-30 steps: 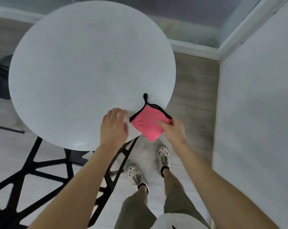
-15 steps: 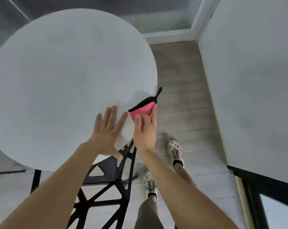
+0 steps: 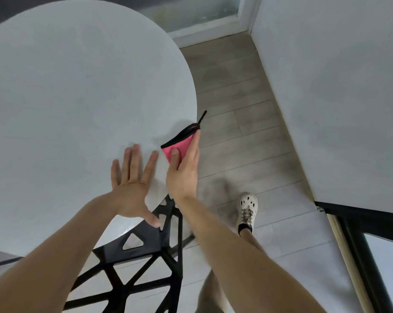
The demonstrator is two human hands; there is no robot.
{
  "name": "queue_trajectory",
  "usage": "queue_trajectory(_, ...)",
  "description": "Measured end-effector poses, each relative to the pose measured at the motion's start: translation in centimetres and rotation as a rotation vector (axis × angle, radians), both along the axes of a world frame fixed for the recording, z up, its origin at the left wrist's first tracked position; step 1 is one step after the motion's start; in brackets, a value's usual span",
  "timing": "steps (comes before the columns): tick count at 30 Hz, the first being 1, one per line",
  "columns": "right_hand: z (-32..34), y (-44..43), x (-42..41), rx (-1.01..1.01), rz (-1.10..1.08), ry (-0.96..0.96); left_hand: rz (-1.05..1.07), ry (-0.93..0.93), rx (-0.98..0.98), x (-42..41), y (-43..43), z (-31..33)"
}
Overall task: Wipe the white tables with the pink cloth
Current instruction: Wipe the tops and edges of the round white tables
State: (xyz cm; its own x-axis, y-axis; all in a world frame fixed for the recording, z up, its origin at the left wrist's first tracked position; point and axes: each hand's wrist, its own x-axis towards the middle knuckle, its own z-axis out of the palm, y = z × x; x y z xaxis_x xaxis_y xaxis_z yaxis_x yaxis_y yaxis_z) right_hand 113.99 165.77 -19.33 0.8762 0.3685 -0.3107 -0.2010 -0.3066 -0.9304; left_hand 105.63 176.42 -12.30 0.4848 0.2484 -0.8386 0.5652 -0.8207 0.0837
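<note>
Head view. The wipe is judged best done with the cloth [image 3: 179, 145] opened flat on the table [image 3: 78, 98] and pressed under the palm. It would then be drawn in overlapping passes from the right edge inward; a cloth left folded and pinched would likely cover little.

The cloth is pinched in the right hand [image 3: 183, 170], thumb on its pink face and fingers along its outer side. It is held at the table's right edge, partly past the rim, black trim upward. The left hand [image 3: 132, 188] is spread, fingers straight, over the near edge just beside the cloth. Whether it presses the top cannot be told.
</note>
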Motion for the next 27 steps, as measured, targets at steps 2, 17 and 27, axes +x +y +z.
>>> queue_trajectory(2,0.5,-1.5,-2.0,0.01,0.091,0.027,-0.004,0.012,-0.005,0.1,0.0,0.2)
queue_trajectory(17,0.0,-1.1,3.8,-0.1,0.117,-0.053,-0.023,-0.127,0.086,-0.9,-0.8,-1.0)
queue_trajectory(27,1.9,7.1,18.1,-0.209,0.337,-0.158,0.045,-0.304,0.085,-1.4,-0.9,-2.1)
